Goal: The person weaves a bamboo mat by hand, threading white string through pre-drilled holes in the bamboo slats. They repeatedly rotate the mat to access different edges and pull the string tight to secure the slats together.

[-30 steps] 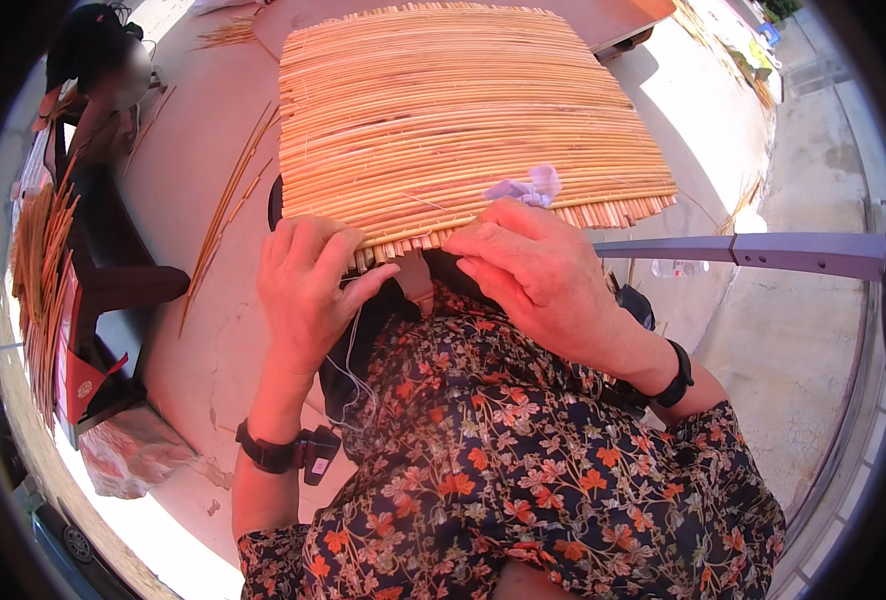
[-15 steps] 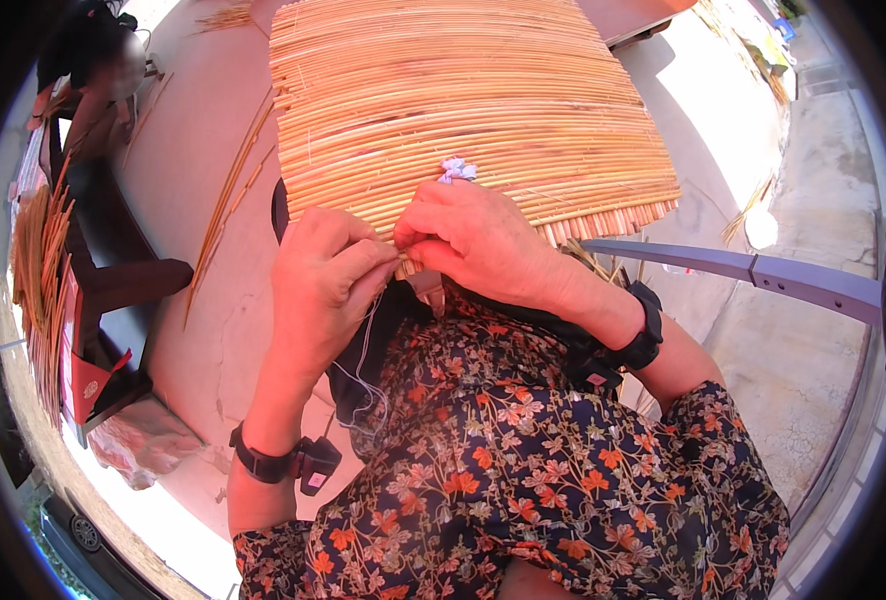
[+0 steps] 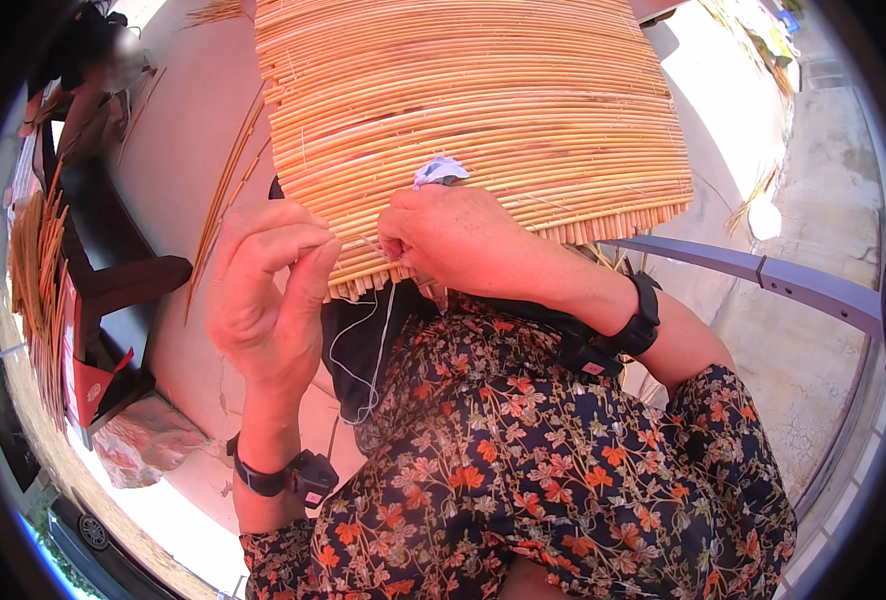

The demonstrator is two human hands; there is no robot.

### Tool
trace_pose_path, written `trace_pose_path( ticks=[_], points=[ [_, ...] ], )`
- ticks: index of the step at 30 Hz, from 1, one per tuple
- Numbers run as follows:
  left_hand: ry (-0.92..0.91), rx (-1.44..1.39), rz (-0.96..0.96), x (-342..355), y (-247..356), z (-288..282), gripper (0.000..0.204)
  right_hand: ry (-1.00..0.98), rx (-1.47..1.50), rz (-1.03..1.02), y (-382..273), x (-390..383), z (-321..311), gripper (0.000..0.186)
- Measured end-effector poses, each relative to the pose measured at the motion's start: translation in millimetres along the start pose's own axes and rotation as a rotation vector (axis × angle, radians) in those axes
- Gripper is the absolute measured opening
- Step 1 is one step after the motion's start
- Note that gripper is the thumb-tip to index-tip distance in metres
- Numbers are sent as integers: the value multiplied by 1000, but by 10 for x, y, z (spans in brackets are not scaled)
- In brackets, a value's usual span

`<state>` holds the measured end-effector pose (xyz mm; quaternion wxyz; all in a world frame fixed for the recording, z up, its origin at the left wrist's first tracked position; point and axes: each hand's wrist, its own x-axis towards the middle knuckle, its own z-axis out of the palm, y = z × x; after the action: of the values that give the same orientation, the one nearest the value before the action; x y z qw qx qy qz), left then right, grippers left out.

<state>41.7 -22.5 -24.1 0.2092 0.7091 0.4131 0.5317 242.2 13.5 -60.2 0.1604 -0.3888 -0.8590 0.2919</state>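
A mat of parallel straw-coloured reeds (image 3: 473, 90) spreads before me, with stitches across it. My left hand (image 3: 268, 295) is raised off the mat's near-left edge, thumb and forefinger closed on a white thread (image 3: 368, 243) stretched toward my right hand. My right hand (image 3: 468, 240) rests at the near edge, fingers bent together around the thread where it meets the reeds; the fingertips are partly hidden. Just beyond it lies a crumpled pale purple cloth (image 3: 441, 170). Loose white thread (image 3: 371, 388) dangles below the edge over dark cloth near my floral shirt.
A person (image 3: 83, 50) is at the upper left, beside a dark bench (image 3: 113, 250) with reed bundles (image 3: 31, 260) and a red item. Long loose reeds (image 3: 223, 200) lie on the concrete floor. A grey-purple bar (image 3: 813, 285) runs right; more reeds lie upper right.
My left hand has moved off the edge to the left, drawing thread. My right hand has shifted left along the edge. The mat sits a little higher in view.
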Motion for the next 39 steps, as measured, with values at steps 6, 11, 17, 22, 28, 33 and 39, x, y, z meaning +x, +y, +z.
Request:
trace_pose_path(
  ticks=[6,11,17,22,28,33,39],
  points=[
    [72,-820,-601,114,-342,-8,9,-176,299,140,83,88,-162,22],
    [23,-727,-572,181,-579,214,10,-125,852,130,283,244,-157,46],
    [-92,-542,-464,302,-628,323,8,84,1343,278,291,240,-126,34],
    [-161,-571,-496,271,-688,327,8,77,1315,229,273,340,-152,28],
    [-182,-510,-561,280,-683,311,13,-188,812,264,387,426,-454,17],
    [-359,-230,-509,315,-616,288,21,13,881,91,459,732,-847,18],
    [-447,226,-341,246,-620,311,18,197,1147,-70,410,1467,-1517,8]
  ],
)
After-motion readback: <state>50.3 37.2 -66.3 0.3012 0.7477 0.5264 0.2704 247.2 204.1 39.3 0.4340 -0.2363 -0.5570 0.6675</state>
